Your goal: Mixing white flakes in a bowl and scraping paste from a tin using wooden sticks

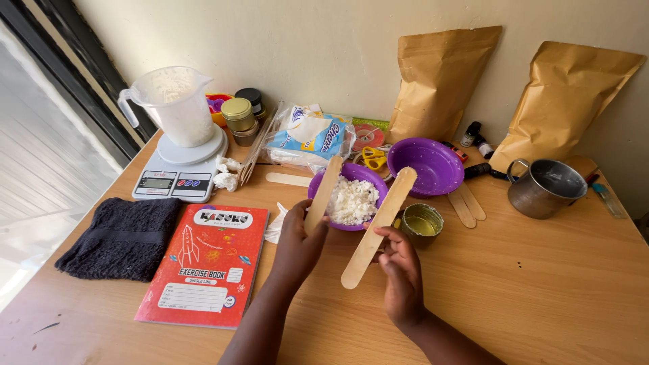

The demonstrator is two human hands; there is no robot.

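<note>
My left hand (296,245) grips a flat wooden stick (324,190) that points up over a purple bowl (319,184) filled with white flakes (352,201). My right hand (400,269) holds a second, longer wooden stick (380,224) by its lower half, tilted up to the right. Both sticks hang above the wooden table (541,284), just in front of the bowl. A small gold tin (421,224) with yellowish liquid sits right beside my right hand.
A red exercise book (205,270) and dark towel (122,236) lie at left. Behind them a scale (179,177) carries a plastic jug (174,105). An empty purple bowl (426,165), metal mug (544,187), two brown bags (439,81), jars, scissors and spare sticks (466,206) crowd the back.
</note>
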